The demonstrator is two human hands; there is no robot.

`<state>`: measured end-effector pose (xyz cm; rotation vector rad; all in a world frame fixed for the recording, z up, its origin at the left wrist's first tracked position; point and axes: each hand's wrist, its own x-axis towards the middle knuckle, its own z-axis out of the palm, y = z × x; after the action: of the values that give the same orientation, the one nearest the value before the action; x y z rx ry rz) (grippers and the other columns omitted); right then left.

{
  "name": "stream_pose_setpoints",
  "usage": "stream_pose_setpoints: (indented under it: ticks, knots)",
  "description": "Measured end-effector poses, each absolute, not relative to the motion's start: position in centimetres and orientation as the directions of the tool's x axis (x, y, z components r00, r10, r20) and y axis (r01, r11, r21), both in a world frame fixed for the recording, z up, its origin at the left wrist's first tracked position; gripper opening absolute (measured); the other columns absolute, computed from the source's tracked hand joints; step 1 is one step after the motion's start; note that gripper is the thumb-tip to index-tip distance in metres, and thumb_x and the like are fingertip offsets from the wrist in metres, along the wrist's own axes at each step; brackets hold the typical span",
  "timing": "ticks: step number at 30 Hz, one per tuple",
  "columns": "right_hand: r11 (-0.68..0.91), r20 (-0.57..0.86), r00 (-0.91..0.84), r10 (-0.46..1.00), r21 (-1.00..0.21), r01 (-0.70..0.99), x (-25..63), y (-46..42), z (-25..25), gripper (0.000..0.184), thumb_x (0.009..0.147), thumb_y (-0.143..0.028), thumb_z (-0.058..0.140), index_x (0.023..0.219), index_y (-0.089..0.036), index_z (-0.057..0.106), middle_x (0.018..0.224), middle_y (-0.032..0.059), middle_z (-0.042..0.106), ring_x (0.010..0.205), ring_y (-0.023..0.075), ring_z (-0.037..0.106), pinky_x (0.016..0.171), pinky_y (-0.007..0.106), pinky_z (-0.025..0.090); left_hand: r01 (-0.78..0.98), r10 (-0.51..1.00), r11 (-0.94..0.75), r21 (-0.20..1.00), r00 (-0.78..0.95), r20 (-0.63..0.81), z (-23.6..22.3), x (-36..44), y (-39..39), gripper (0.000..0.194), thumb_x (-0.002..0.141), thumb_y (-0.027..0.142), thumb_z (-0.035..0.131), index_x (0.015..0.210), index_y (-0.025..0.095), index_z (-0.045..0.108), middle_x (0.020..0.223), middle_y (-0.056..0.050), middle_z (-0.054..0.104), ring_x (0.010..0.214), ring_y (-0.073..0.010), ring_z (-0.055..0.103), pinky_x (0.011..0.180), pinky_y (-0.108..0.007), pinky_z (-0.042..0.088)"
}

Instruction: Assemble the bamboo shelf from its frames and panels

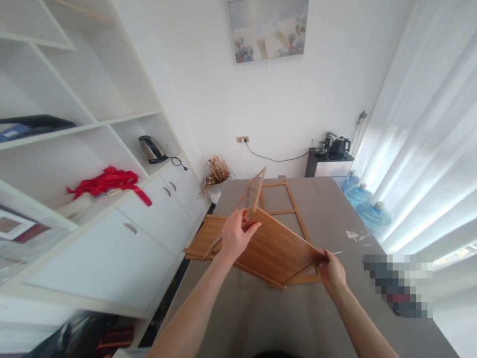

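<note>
From left to right: white shelving (100, 122) carries red ribbon (110, 184) and an electric kettle (152, 149); beyond it, dried stalks (217, 169) stand at the far end of the grey table (350, 211). A slatted wooden piece (204, 236) lies low at the table's left edge. Next, the left hand (234, 236) is closed on the upper left corner of the wooden panel (276, 243), thumb against it; a narrow wooden frame (256, 191) rises from that same corner, and whether the fingers also grip it cannot be told. The panel is held tilted above the table, its long axis apparently running from hand to hand — from the left hand, rightward and back toward the wearer. An open wooden frame (296, 211) lies partly behind and beneath it. The right hand (331, 268) is clamped on the panel's right corner — the nearer of the two hands to the wearer. At far right, blue water bottles (372, 213) stand beside the curtain (428, 129).
</note>
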<state>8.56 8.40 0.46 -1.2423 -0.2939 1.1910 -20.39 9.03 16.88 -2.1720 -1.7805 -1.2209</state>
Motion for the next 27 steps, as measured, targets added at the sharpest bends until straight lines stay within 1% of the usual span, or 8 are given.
stream_pose_setpoints:
  ticks: [4, 6, 8, 11, 14, 19, 23, 27]
  knots:
    - [-0.081, -0.347, 0.444, 0.826, -0.853, -0.515, 7.3, 9.2, 1.3, 0.02, 0.065, -0.036, 0.061, 0.076, -0.022, 0.053, 0.08, 0.0014, 0.067, 0.077, 0.0184, 0.062, 0.065, 0.029, 0.05, 0.75, 0.821, -0.256, 0.61, -0.165, 0.547, 14.1, -23.2, 7.8, 0.044, 0.076, 0.042, 0.063, 0.111, 0.017, 0.05, 0.085, -0.004, 0.059, 0.077, -0.016, 0.058, 0.077, -0.031, 0.049]
    - [-0.065, -0.323, 0.451, 0.832, -0.865, -0.498, 7.0, 9.4, 1.9, 0.019, 0.066, -0.037, 0.061, 0.076, -0.022, 0.056, 0.079, 0.0013, 0.066, 0.078, 0.0181, 0.061, 0.066, 0.028, 0.049, 0.663, 0.841, -0.2, 0.722, -0.262, 0.474, 12.9, -24.2, 7.0, 0.044, 0.077, 0.04, 0.062, 0.112, 0.017, 0.05, 0.088, -0.005, 0.06, 0.078, -0.0159, 0.059, 0.077, -0.031, 0.05]
    - [-0.06, -0.302, 0.451, 0.84, -0.878, -0.475, 6.7, 9.4, 2.5, 0.02, 0.067, -0.038, 0.061, 0.076, -0.021, 0.057, 0.079, 0.001, 0.065, 0.078, 0.0176, 0.061, 0.067, 0.028, 0.049, 0.602, 0.861, -0.144, 0.786, -0.314, 0.399, 11.7, -25.0, 6.1, 0.042, 0.078, 0.04, 0.06, 0.112, 0.016, 0.051, 0.089, -0.006, 0.061, 0.083, -0.0171, 0.061, 0.081, -0.033, 0.049]
    - [-0.067, -0.275, 0.438, 0.856, -0.899, -0.433, 6.0, 9.1, 3.2, 0.021, 0.068, -0.04, 0.061, 0.078, -0.022, 0.059, 0.079, 0.0001, 0.065, 0.078, 0.0171, 0.061, 0.07, 0.027, 0.048, 0.555, 0.884, -0.069, 0.829, -0.351, 0.308, 10.0, -26.4, 4.8, 0.041, 0.08, 0.041, 0.057, 0.112, 0.016, 0.054, 0.097, -0.008, 0.063, 0.097, -0.0205, 0.061, 0.092, -0.036, 0.045]
    - [-0.084, -0.255, 0.414, 0.874, -0.918, -0.387, 4.7, 8.4, 3.5, 0.021, 0.07, -0.041, 0.06, 0.079, -0.022, 0.06, 0.077, 0.0003, 0.066, 0.078, 0.0174, 0.062, 0.074, 0.029, 0.048, 0.481, 0.889, -0.012, 0.877, -0.396, 0.229, 8.2, -27.9, 3.6, 0.044, 0.08, 0.041, 0.056, 0.116, 0.016, 0.055, 0.11, -0.01, 0.064, 0.113, -0.0232, 0.055, 0.102, -0.038, 0.039]
    - [-0.111, -0.199, 0.323, 0.925, -0.957, -0.269, 2.8, 6.8, 4.3, 0.02, 0.074, -0.041, 0.057, 0.079, -0.022, 0.062, 0.079, 0.0019, 0.068, 0.081, 0.0192, 0.063, 0.074, 0.031, 0.049, 0.407, 0.893, 0.063, 0.911, -0.431, 0.131, 5.6, -30.1, 2.1, 0.045, 0.082, 0.039, 0.052, 0.122, 0.018, 0.051, 0.126, -0.009, 0.058, 0.124, -0.0216, 0.047, 0.107, -0.036, 0.033]
    - [-0.174, -0.273, 0.197, 0.942, -0.895, -0.411, 4.2, 6.4, 4.7, 0.021, 0.069, -0.038, 0.065, 0.08, -0.02, 0.065, 0.082, 0.0036, 0.069, 0.085, 0.0205, 0.064, 0.073, 0.03, 0.051, 0.378, 0.898, 0.085, 0.922, -0.431, 0.093, 5.4, -30.6, 1.4, 0.042, 0.084, 0.036, 0.05, 0.121, 0.018, 0.051, 0.133, -0.007, 0.053, 0.129, -0.0201, 0.042, 0.108, -0.035, 0.032]
    - [-0.178, -0.316, 0.192, 0.929, -0.838, -0.515, 9.3, 6.8, 3.5, 0.02, 0.06, -0.026, 0.073, 0.077, -0.019, 0.065, 0.085, 0.0023, 0.068, 0.084, 0.0189, 0.064, 0.073, 0.028, 0.053, 0.371, 0.883, 0.15, 0.917, -0.466, 0.044, 6.1, -29.9, 0.9, 0.041, 0.084, 0.035, 0.05, 0.121, 0.018, 0.051, 0.134, -0.008, 0.052, 0.127, -0.0212, 0.044, 0.105, -0.035, 0.037]
